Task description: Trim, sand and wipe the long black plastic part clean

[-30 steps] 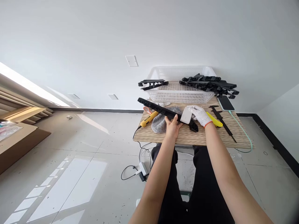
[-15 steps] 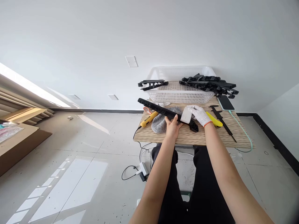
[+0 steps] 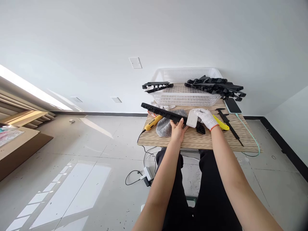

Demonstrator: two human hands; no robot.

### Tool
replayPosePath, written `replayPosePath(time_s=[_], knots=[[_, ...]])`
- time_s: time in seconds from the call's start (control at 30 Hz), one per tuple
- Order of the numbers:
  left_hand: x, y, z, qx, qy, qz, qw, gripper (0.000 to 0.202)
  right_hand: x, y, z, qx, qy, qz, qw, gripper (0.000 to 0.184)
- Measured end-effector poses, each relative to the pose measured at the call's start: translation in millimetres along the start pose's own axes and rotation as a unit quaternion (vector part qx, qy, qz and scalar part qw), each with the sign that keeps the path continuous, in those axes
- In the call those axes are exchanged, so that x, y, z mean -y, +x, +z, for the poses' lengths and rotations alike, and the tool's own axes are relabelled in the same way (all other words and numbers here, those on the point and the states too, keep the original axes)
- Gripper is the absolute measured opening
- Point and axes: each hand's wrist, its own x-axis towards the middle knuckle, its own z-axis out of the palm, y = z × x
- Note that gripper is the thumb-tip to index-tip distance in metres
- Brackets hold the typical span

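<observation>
My bare left hand (image 3: 177, 129) is closed around a long black plastic part (image 3: 163, 113), held slanting above the table with its far end up to the left. In a white knitted glove, my right hand (image 3: 204, 117) pinches a flat whitish block with rounded corners (image 3: 192, 119) against the part's near right end. What the block is made of, I cannot tell. A grey cloth (image 3: 165, 127) lies beneath the part, and a yellow-handled tool with a cord (image 3: 153, 123) lies to its left. Beside my right wrist is a bright yellow tool handle (image 3: 222, 124).
At the back of the wood-striped table (image 3: 158, 141) stands a white plastic basket (image 3: 185, 100), with several black parts (image 3: 216, 86) across its rim. A black caliper (image 3: 229, 125) and a phone (image 3: 232, 106) on a green cable lie right. A power strip (image 3: 148, 173) hangs below left.
The black part has turned slightly: its far left end is a little lower and its right end a little higher. Both hands keep their hold, and the white block stays against the part.
</observation>
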Motion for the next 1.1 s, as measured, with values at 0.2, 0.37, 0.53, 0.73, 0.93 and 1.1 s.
replayPosePath(time_s=[0.2, 0.37, 0.53, 0.73, 0.93, 1.1], knots=[[0.8, 0.0, 0.1, -0.005, -0.004, 0.003, 1.0, 0.06, 4.9, -3.7, 0.1, -0.015, 0.001, -0.007, 1.0, 0.047], [1.8, 1.0, -1.1, -0.005, 0.0, 0.004, 1.0, 0.063, 2.9, -1.3, -0.6, -0.001, 0.023, -0.015, 1.0, 0.048], [3.2, 2.4, -1.7, -0.012, 0.001, 0.005, 1.0, 0.065, -1.2, 2.6, -4.2, 0.002, 0.021, -0.009, 1.0, 0.05], [3.0, 1.7, -1.7, -0.01, 0.004, 0.004, 1.0, 0.065, -1.0, 1.6, -9.3, 0.005, 0.014, -0.008, 1.0, 0.05], [2.0, 0.5, -0.9, -0.013, 0.013, 0.001, 1.0, 0.06, -1.9, 0.3, -7.1, -0.004, 0.017, -0.024, 1.0, 0.047], [1.9, 0.1, 0.3, -0.022, 0.008, 0.001, 1.0, 0.064, -3.0, 2.0, -6.4, -0.016, 0.011, -0.024, 1.0, 0.049]])
